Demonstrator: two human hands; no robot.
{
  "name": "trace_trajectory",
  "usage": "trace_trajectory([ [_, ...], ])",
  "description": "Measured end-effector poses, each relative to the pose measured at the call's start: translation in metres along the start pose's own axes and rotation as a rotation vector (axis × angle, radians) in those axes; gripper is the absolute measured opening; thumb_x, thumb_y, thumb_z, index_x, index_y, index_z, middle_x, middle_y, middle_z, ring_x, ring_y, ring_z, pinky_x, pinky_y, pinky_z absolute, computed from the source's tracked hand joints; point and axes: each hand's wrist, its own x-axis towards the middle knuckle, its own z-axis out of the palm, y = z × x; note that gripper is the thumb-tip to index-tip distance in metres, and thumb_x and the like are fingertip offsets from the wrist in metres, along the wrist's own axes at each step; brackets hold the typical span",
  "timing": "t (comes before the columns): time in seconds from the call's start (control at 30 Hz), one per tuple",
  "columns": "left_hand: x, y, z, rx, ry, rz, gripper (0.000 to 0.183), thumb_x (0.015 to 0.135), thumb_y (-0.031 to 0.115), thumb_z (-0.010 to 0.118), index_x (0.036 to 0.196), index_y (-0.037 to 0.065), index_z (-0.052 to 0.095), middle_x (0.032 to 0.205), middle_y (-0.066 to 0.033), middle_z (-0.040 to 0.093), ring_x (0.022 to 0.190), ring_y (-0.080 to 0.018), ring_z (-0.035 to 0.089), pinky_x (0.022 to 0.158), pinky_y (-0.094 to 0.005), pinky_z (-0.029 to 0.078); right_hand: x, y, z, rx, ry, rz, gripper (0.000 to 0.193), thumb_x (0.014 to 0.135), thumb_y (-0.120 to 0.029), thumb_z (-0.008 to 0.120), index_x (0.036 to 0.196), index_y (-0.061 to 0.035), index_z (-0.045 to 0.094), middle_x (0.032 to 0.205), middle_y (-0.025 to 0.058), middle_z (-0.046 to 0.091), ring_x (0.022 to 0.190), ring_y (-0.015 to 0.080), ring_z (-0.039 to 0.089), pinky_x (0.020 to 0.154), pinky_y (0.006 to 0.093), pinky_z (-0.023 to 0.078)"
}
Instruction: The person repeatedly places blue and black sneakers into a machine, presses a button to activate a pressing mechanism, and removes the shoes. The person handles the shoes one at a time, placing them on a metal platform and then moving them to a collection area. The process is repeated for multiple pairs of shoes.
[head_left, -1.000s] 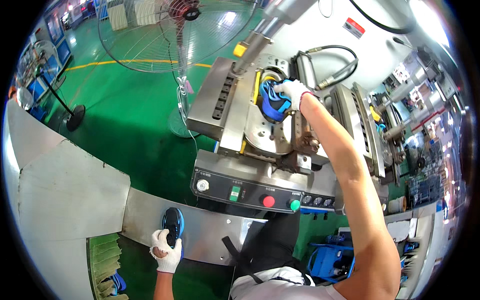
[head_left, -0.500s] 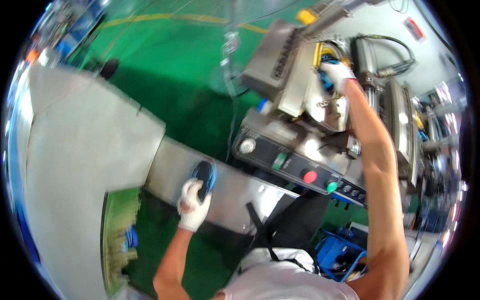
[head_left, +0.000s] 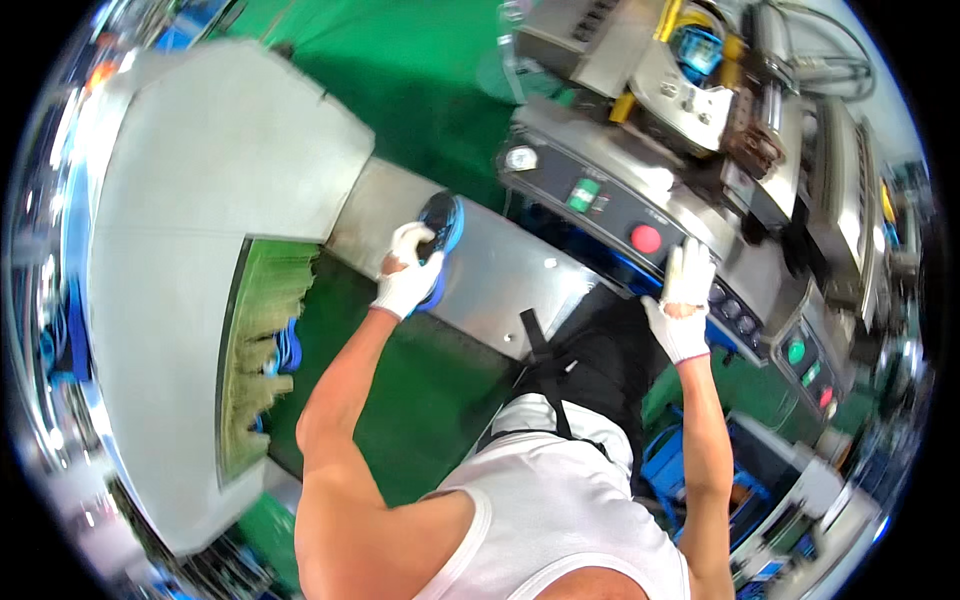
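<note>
My left hand (head_left: 408, 268), in a white glove with bare fingertips showing, grips a black shoe with a blue sole (head_left: 440, 222) on a bare metal shelf (head_left: 500, 285). My right hand (head_left: 685, 295), also gloved, lies with fingers stretched out over the right part of a dark control panel (head_left: 590, 195), holding nothing. Left of those fingers is a red button (head_left: 645, 239). Whatever lies beneath the fingers is hidden. Above the panel, a blue piece (head_left: 698, 52) sits in the metal machine (head_left: 685, 100), with no hand on it.
At left stands a large grey machine housing (head_left: 180, 180) with a green bristly opening (head_left: 270, 350); blue pieces (head_left: 288, 345) poke out there. A second small panel (head_left: 805, 360) with buttons is at right. A blue frame (head_left: 665, 465) stands low beside my right arm.
My right hand has left the blue piece in the machine and come back to the control panel. My left hand stays on the shoe; the whole view has shifted.
</note>
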Motion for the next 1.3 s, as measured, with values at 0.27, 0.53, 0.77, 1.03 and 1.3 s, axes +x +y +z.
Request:
trace_trajectory([
  [0.27, -0.033, 0.135, 0.017, -0.258, -0.290, 0.117, 0.033, 0.084, 0.001, 0.078, 0.114, 0.000, 0.064, 0.128, -0.0166, 0.068, 0.115, -0.0263, 0.066, 0.100, -0.0368, 0.052, -0.109, -0.025, -0.086, 0.644, -0.049, 0.166, 0.101, 0.083, -0.036, 0.081, 0.164, -0.0005, 0.031, 0.170, 0.0276, 0.026, 0.160, 0.0443, 0.020, 0.130, 0.0506, 0.020],
  [0.53, -0.109, 0.376, 0.101, -0.556, -0.605, 0.496, 0.031, 0.085, -0.006, 0.070, 0.113, 0.000, 0.057, 0.140, -0.0236, 0.063, 0.130, -0.0334, 0.060, 0.115, -0.0457, 0.044, -0.232, -0.063, -0.059, 0.697, 0.268, 0.367, 0.114, 0.076, -0.046, 0.085, 0.167, -0.0104, 0.026, 0.173, 0.0255, 0.016, 0.156, 0.0522, 0.024, 0.123, 0.0617, 0.030],
  [0.77, -0.222, 0.569, 0.149, -0.994, -1.123, 0.886, 0.057, 0.085, -0.004, 0.072, 0.139, -0.002, 0.053, 0.151, -0.0234, 0.052, 0.140, -0.0341, 0.052, 0.119, -0.0448, 0.039, -0.321, 0.031, -0.132, 0.266, 1.043, 1.015, 0.078, 0.076, -0.019, 0.080, 0.143, 0.0047, 0.046, 0.145, 0.0331, 0.050, 0.135, 0.0509, 0.052, 0.116, 0.0513, 0.043],
  [1.03, -0.276, 0.568, 0.210, -0.956, -1.316, 1.545, 0.076, 0.081, 0.005, 0.085, 0.147, -0.004, 0.049, 0.141, -0.0326, 0.058, 0.131, -0.0495, 0.059, 0.110, -0.0516, 0.050, -0.534, 0.268, -0.180, -0.121, 1.489, 1.630, 0.103, 0.088, -0.055, 0.079, 0.161, -0.0001, 0.031, 0.135, 0.0275, 0.065, 0.124, 0.0404, 0.064, 0.110, 0.0426, 0.046],
  [1.3, -0.203, 0.421, 0.226, -0.297, -1.323, 0.693, 0.069, 0.090, -0.002, 0.074, 0.150, -0.006, 0.041, 0.146, -0.0239, 0.053, 0.134, -0.0355, 0.060, 0.114, -0.0422, 0.049, -0.712, 0.488, -0.165, 0.409, 1.126, 1.778, 0.082, 0.086, -0.050, 0.081, 0.149, -0.0050, 0.054, 0.142, 0.0147, 0.064, 0.126, 0.0287, 0.063, 0.107, 0.0406, 0.050],
])
